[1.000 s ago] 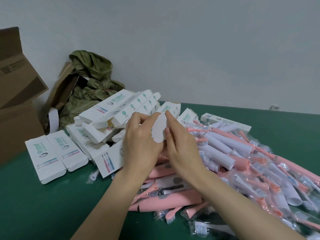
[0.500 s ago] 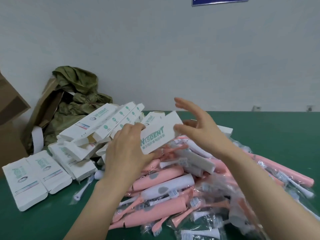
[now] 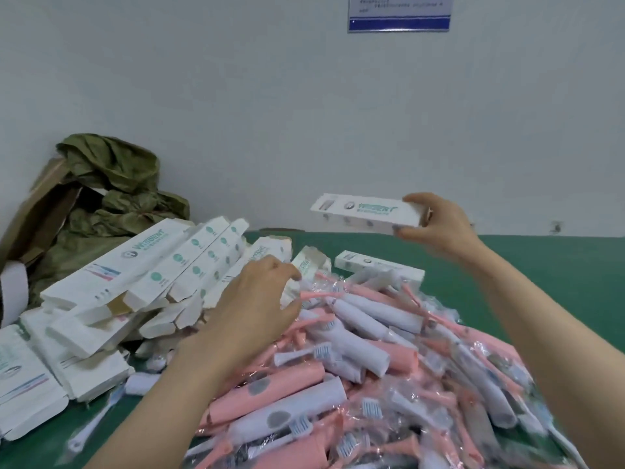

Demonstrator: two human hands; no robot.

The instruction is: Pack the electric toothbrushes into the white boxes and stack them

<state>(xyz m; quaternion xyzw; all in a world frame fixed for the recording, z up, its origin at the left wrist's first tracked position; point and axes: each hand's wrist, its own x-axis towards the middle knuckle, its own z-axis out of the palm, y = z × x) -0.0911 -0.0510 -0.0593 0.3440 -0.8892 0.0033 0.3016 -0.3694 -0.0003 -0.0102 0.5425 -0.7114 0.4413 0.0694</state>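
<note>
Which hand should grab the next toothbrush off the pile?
Left, probably. The left hand looks empty and hovers at the edge of the toothbrush pile. The right hand grips a white box in the air beyond the pile.

A plain pale wall [image 3: 304, 96] is seen at the far side, with a blue-edged notice [image 3: 399, 11] fixed high up and a small socket [image 3: 554, 227] low right. Below, a green tabletop [image 3: 541, 265] is spread; olive sheeting [image 3: 111, 184] and brown cardboard [image 3: 37, 204] are heaped far left.
</note>
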